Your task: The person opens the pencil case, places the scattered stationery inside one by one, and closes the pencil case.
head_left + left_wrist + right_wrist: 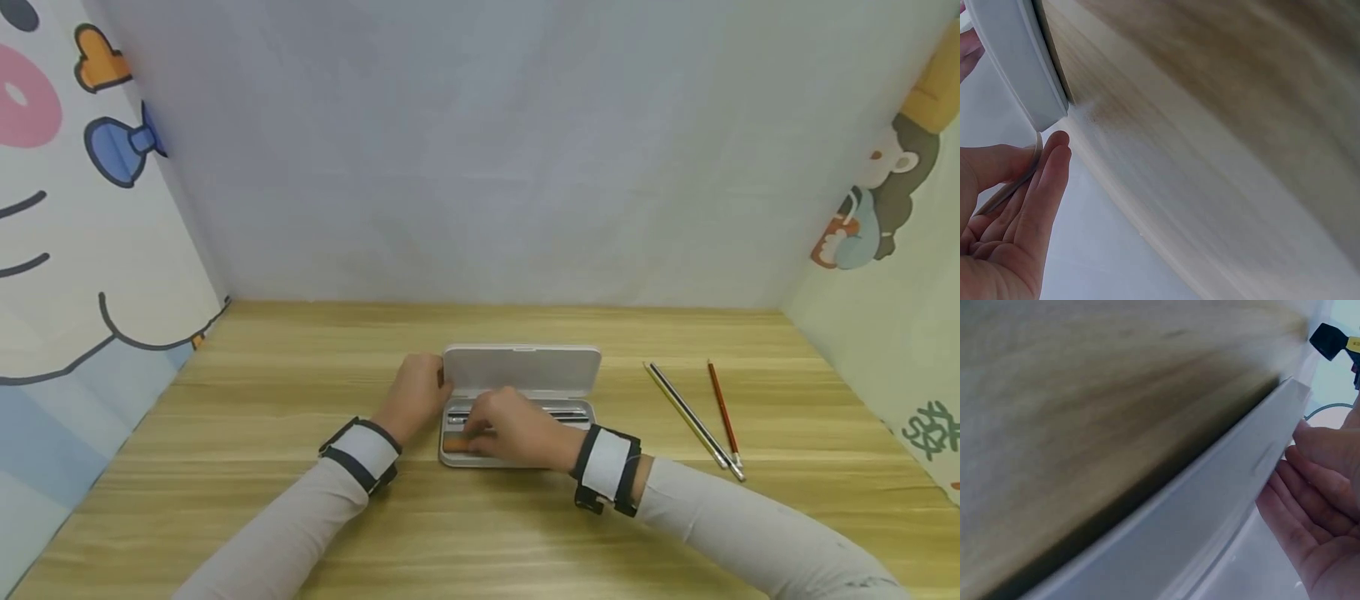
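Observation:
A white pencil case (495, 462) stands on the table, its lid (525, 367) raised at the back. My left hand (415, 393) holds the lid's left edge; in the left wrist view its thumb (1004, 164) and fingers lie on either side of that edge. Several dark pencils (566, 415) lie along the rear of the case. At the front left inside is an orange-and-grey block, perhaps an eraser (454, 445). Over it, my right hand (517, 429) pinches its right end with curled fingers. The right wrist view shows the case's outer wall (1229, 481), but hides the block.
To the right of the case, a yellow-striped pencil (686, 412) and a dark-and-silver pencil (697, 422) lie side by side. A red pencil (722, 408) is just beyond them. A pale curtain (495, 167) hangs behind the table (337, 350), with printed sheets at both sides.

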The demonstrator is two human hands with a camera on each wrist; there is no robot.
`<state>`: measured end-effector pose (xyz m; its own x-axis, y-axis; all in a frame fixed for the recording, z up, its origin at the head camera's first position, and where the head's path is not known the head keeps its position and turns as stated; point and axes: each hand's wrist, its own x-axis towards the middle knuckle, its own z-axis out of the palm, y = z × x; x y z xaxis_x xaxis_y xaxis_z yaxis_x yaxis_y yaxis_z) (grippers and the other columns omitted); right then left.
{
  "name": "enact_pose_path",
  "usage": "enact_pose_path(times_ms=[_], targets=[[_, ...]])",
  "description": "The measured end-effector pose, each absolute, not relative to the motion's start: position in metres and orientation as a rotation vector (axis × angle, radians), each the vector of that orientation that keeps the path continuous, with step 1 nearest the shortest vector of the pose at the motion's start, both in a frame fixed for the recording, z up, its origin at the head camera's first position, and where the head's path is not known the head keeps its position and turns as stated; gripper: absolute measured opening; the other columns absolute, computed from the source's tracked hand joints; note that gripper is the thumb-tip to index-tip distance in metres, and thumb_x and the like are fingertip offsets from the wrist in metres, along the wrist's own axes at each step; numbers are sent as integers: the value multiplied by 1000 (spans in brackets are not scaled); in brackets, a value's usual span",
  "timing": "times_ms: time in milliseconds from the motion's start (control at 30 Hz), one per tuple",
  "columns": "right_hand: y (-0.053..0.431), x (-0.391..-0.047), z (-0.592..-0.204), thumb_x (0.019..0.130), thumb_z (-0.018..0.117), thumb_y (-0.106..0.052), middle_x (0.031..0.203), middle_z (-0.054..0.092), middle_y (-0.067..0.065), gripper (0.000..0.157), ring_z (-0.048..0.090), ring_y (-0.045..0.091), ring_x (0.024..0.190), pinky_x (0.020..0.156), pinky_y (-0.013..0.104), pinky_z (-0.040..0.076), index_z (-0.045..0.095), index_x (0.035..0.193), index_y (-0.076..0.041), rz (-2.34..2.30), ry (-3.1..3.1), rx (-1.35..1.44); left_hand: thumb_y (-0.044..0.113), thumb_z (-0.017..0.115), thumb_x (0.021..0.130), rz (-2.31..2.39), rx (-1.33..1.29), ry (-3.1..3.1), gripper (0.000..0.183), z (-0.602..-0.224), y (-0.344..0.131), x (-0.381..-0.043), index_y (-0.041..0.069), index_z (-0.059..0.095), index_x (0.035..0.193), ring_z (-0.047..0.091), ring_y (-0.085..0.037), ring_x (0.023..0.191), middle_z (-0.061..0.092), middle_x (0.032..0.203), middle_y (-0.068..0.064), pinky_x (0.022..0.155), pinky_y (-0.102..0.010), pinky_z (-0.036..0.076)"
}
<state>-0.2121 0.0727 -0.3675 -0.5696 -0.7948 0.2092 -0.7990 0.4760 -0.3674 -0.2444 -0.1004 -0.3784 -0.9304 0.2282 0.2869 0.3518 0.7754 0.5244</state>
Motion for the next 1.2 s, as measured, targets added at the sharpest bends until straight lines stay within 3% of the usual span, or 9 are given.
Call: enact_pose_path(times_ms=[467,1200], targets=[[90,-209,-365,78,70,-18,85,68,1,11,58,6,79,70,21,50,70,86,-11,720,-2698,1384,-2,60,73,-895,-461,-2754,9,-376,-99,-245,2,58,66,47,-14,50,55,56,-4,45,-26,40],[221,-205,-356,75,72,-14,82,67,5,14,60,14,74,67,34,53,67,85,-5,673,-2814,915,-2,61,74,-891,-440,-2791,5,-375,-98,-243,0,60,69,47,-15,51,56,58,-6,45,-26,40]])
